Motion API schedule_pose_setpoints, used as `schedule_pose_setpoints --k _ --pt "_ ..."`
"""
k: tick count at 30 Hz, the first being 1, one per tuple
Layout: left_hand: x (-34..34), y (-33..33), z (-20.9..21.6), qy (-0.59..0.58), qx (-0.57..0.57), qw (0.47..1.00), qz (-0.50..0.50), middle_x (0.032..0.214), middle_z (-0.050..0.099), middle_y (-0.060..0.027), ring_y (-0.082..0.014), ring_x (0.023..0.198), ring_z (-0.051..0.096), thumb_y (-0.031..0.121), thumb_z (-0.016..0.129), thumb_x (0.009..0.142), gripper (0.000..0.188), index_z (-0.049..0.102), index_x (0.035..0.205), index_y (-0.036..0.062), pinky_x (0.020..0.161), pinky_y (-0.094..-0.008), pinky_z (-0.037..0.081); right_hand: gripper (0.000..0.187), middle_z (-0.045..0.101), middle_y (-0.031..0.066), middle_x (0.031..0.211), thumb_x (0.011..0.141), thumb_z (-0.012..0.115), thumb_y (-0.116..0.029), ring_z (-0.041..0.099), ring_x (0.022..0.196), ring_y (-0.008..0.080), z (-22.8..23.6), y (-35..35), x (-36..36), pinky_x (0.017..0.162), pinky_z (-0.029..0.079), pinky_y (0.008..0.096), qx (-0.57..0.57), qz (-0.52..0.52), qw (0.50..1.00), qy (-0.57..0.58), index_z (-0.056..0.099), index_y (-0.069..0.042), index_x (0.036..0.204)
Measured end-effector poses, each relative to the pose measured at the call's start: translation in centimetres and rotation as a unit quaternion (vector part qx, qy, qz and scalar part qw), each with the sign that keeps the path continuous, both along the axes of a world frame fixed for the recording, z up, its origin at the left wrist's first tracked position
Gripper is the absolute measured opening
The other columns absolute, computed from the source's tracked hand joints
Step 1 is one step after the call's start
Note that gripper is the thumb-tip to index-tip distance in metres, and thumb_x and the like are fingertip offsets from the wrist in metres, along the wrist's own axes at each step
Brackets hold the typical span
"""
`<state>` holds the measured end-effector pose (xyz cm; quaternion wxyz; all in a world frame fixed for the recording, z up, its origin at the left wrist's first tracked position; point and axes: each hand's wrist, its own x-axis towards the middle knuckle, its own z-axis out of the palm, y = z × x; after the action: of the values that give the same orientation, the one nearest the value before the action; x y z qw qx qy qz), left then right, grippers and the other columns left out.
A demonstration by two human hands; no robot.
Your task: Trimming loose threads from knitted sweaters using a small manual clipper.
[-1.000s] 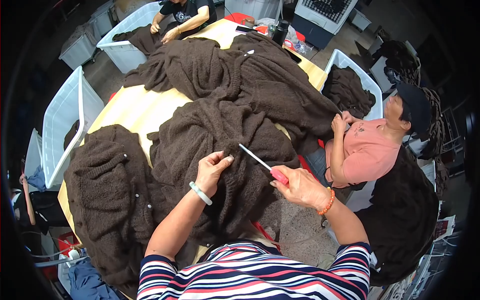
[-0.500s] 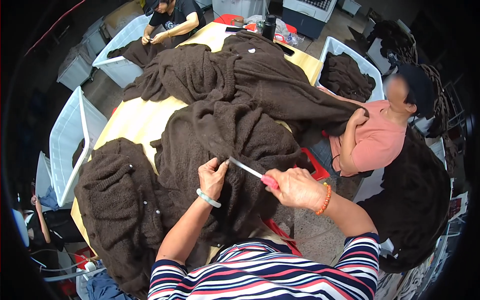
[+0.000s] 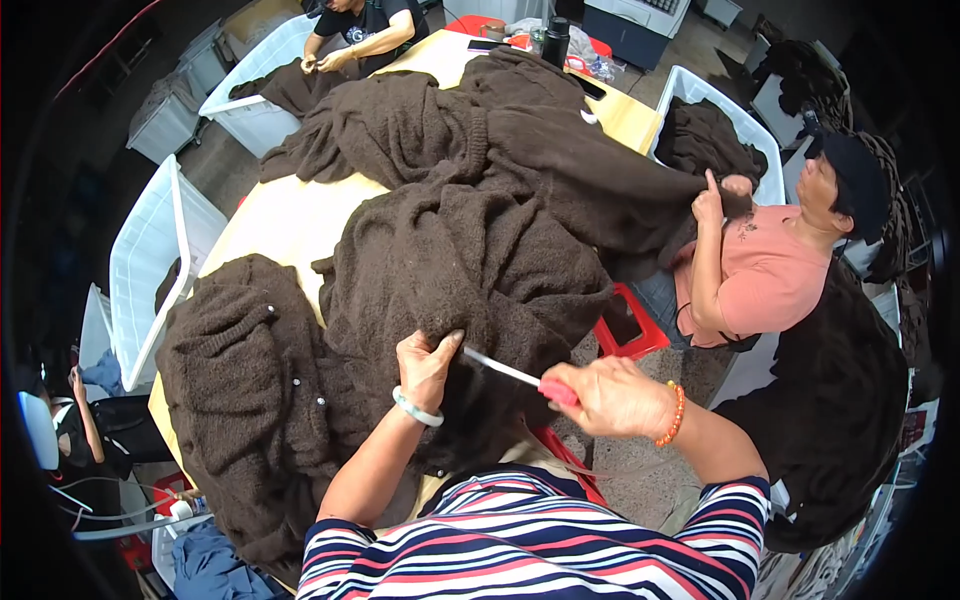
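Observation:
A dark brown knitted garment point(image 3: 420, 260) lies bunched on the table in front of me. My left hand point(image 3: 424, 372), with a pale bangle at its wrist, pinches a bit of its knit between thumb and fingers. In my right hand point(image 3: 620, 398), fingers wrapped round the pink handle, is a tool with a slim metal shaft point(image 3: 505, 369). The shaft points left, and its tip is by the fabric just right of my left thumb. Whether the tip goes into the knit I cannot tell. To the left lies another brown knitted garment point(image 3: 230, 370) with small pale buttons.
The wooden table point(image 3: 290, 220) carries more brown knitwear point(image 3: 400, 130) and a black bottle point(image 3: 556, 42). A co-worker in pink point(image 3: 765, 270) at the right holds its end; another in black sits at the far left. White bins point(image 3: 165, 270) and a red stool point(image 3: 632, 320) stand around.
My right hand and the tool sit slightly lower and further right in the picture, as the whole view has shifted. The co-worker in pink has brought both hands together on the knitwear.

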<state>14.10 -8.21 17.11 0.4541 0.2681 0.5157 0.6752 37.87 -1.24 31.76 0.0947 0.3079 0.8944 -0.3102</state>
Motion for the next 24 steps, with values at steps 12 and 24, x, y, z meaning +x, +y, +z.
schedule_pose_setpoints --k 12,24 --pt "0.8 -1.5 1.0 -0.080 -0.083 0.993 -0.003 0.096 0.067 -0.0018 -0.0096 0.083 0.061 0.002 0.074 0.083 0.018 0.061 0.096 0.0010 0.077 -0.0261 0.051 0.033 0.068 0.0203 0.090 0.091 0.062 -0.027 0.065 0.081 0.0414 -2.0 -0.5 1.7 0.070 0.052 0.0504 -0.003 -0.018 0.997 0.077 0.054 -0.010 0.119" --pt "-0.2 -1.2 -1.9 -0.032 -0.065 0.995 0.064 0.076 0.060 0.0058 -0.0040 0.067 0.049 0.005 0.070 0.088 0.011 0.064 0.080 0.0025 0.061 -0.0211 0.040 0.033 0.068 0.0210 0.079 0.092 0.060 -0.029 0.066 0.077 0.0442 -0.7 0.0 -1.3 0.071 0.052 0.0516 0.019 0.034 0.999 -0.005 0.054 -0.007 0.116"
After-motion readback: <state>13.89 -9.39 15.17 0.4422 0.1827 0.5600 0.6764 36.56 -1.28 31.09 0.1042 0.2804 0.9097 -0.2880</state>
